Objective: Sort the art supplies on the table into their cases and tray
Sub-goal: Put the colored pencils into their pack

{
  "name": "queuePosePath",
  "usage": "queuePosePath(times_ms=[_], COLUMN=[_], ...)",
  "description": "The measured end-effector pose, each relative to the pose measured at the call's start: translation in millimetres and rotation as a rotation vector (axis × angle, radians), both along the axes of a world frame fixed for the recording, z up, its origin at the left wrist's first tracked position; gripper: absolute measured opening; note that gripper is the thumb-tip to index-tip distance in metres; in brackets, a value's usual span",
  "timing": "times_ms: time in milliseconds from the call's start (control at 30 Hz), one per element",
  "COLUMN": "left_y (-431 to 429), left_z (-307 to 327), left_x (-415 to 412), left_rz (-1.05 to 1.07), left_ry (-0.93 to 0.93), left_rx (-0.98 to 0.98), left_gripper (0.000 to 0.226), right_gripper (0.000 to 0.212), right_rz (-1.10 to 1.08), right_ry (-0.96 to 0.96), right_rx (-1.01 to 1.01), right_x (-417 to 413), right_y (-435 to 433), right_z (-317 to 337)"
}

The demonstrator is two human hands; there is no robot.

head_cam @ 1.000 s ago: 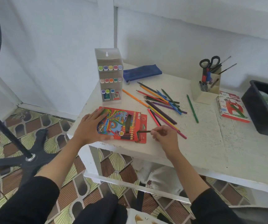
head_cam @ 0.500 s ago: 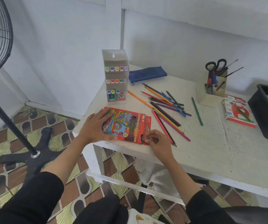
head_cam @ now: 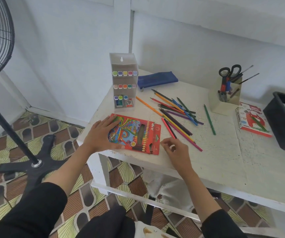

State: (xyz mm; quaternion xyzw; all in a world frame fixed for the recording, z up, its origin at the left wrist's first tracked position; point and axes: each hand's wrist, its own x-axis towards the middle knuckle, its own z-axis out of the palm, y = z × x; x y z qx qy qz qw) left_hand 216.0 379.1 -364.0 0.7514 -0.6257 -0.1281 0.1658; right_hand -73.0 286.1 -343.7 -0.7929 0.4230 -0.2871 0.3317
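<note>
Left hand (head_cam: 102,134) lies flat, fingers straight, pressing the red pencil box (head_cam: 138,134) onto the worktop (head_cam: 224,160). Right hand (head_cam: 176,150), its grip loosely curled and apparently empty, sits beside the box's open flap; loose pencils (head_cam: 177,114) lie just beyond. A nudge could slide the box off the near edge.

One red pencil box (head_cam: 135,133). Behind it are one marker rack (head_cam: 123,62) holding thirteen markers (head_cam: 125,73) and one blue pouch (head_cam: 157,79). To its right are roughly fifteen loose pencils (head_cam: 176,114), overlapping too much to count exactly, one pen holder (head_cam: 227,100), one pair of scissors (head_cam: 230,71), one pastel box (head_cam: 251,120) and one black tray (head_cam: 279,121).
</note>
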Motion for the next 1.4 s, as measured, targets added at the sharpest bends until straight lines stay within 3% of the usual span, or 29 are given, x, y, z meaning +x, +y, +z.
queuePosePath(times_ms=[200,400,1133,1400], left_y=[-1,-2,-4,-3], left_z=[-1,-2,-6,-5], left_x=[1,2,2,1], left_rz=[0.004,-0.004,-0.044,-0.039], left_ry=[-0.004,-0.022,-0.075,-0.09], left_rx=[-0.019,-0.042,0.013,0.027], left_gripper=[0.124,0.122,0.131,0.132], right_gripper=[0.012,0.013,0.015,0.012], right_rz=[-0.143,-0.178,-0.363,-0.378], right_ry=[0.088,0.256,0.622,0.575], right_rx=[-0.173,-0.018,-0.158,-0.048], right_x=[-27,-35,-45,-55], right_y=[-17,-22,-16,-17], right_z=[5,8,22,20])
